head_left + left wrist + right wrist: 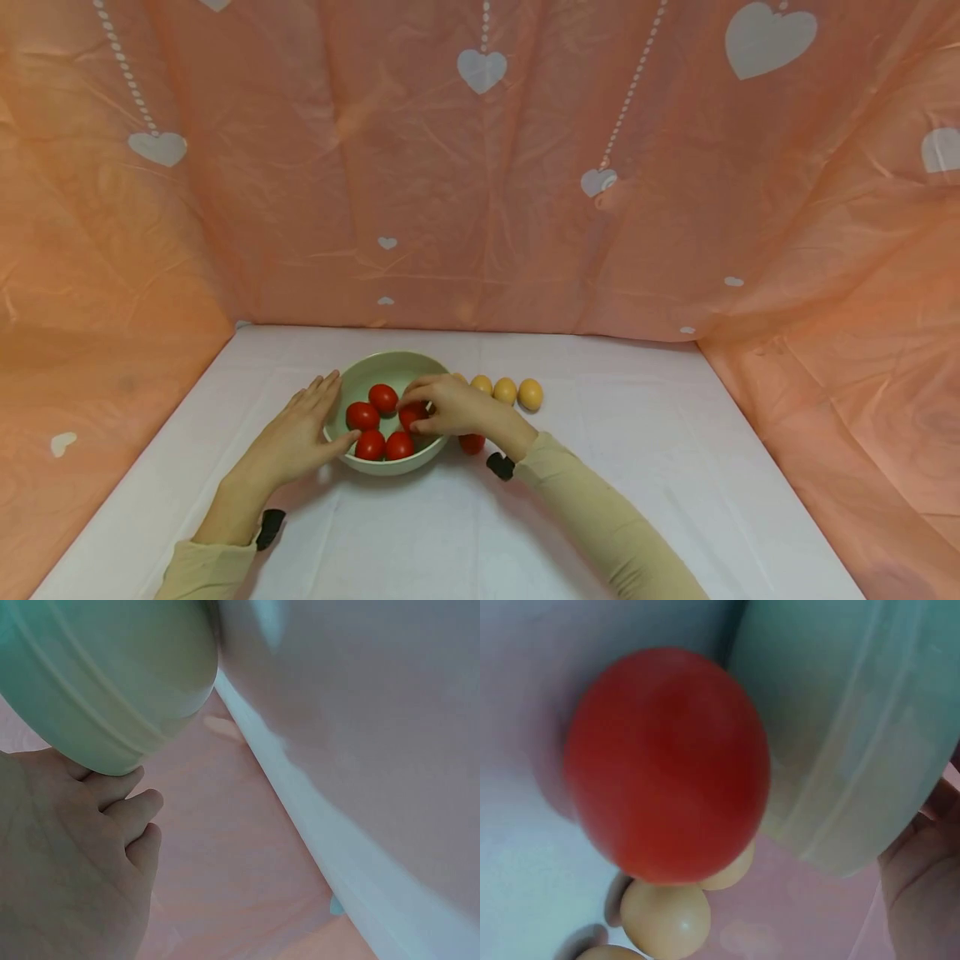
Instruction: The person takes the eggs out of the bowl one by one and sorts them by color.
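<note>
A pale green bowl [390, 468] stands on the table with several smooth red eggs [363, 416] inside. My left hand [296, 435] rests against the bowl's left side, its fingers fairly straight along the outside and its thumb near the rim. Over the right part of the bowl, my right hand [450, 404] pinches a red egg [412, 414] between thumb and fingers. Another red egg [667, 765] lies on the table just outside the bowl, partly hidden under the right wrist in the head view.
Behind the right hand, several yellowish-tan eggs [530, 394] lie in a row on the white-covered table [645, 467]. Pink-orange cloth [480, 208] with white hearts hangs at the back and sides. A small black device [500, 466] is strapped at the right wrist.
</note>
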`<state>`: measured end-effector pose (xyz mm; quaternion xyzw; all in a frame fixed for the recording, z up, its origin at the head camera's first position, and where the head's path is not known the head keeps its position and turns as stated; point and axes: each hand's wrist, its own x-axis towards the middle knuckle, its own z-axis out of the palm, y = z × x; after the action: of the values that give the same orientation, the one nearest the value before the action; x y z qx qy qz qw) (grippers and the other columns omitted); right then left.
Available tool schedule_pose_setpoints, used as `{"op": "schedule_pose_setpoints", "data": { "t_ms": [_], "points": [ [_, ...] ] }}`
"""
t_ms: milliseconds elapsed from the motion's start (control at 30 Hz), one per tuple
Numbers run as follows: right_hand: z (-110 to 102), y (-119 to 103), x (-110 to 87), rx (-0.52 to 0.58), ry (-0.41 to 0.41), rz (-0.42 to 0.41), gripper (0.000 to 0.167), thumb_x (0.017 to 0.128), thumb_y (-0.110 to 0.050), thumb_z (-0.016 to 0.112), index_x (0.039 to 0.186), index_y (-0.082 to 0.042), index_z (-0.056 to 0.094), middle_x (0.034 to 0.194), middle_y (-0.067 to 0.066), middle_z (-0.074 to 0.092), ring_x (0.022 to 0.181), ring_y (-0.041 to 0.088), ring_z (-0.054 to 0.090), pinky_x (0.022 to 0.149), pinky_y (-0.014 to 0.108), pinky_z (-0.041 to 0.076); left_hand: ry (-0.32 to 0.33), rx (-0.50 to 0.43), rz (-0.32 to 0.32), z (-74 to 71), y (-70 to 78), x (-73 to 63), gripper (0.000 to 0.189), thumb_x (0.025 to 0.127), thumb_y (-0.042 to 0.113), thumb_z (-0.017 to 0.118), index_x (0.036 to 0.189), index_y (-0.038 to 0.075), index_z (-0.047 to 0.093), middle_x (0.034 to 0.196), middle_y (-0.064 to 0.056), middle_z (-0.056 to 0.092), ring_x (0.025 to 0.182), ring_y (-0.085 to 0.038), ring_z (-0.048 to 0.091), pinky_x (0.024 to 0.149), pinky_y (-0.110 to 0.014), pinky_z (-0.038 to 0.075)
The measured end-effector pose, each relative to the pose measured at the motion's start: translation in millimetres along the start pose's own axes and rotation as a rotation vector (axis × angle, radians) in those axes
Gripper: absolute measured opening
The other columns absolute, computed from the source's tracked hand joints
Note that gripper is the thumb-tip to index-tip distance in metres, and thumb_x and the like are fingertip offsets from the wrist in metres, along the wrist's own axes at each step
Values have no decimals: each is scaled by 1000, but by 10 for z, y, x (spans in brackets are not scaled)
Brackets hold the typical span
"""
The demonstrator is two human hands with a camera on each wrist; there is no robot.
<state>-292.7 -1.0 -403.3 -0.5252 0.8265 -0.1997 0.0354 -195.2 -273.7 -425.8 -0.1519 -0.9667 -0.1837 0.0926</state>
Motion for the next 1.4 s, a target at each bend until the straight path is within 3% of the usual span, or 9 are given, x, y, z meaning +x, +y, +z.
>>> {"op": "schedule_pose_setpoints", "data": {
  "t_ms": [300,533,867,1167,1400],
  "points": [
    [-10,13,-120,32,202,-41,36,92,-14,81,127,-7,73,130,9,68,114,22,68,93,19,55,8,5,2,16,-6,-4,92,94,48,71,154,-12,37,163,-30,33,149,-52,29,120,-68,27],
    [-56,16,-246,113,425,-57,36,89,-8,83,124,-3,74,128,11,68,106,22,71,87,20,59,13,7,5,7,-2,-9,92,94,48,71,154,-12,37,163,-30,32,149,-53,29,120,-68,27],
    [-137,74,-511,279,603,-29,37,88,-3,83,123,2,73,128,17,67,104,28,72,82,26,63,4,-7,1,12,-7,-1,94,95,49,71,156,-12,34,164,-31,30,150,-53,27,120,-68,26],
    [-117,132,-846,370,663,89,37,86,2,82,122,3,73,127,18,68,101,30,73,82,30,64,-7,-20,-7,31,0,-26,95,95,51,69,156,-12,32,164,-31,29,150,-53,26,121,-67,25],
    [-97,236,-1057,322,642,208,37,86,0,84,121,1,74,122,15,71,96,28,74,82,31,64,-8,-28,-12,29,-16,-9,96,97,54,66,157,-12,30,165,-32,27,151,-53,24,123,-65,21]
  ]
}}
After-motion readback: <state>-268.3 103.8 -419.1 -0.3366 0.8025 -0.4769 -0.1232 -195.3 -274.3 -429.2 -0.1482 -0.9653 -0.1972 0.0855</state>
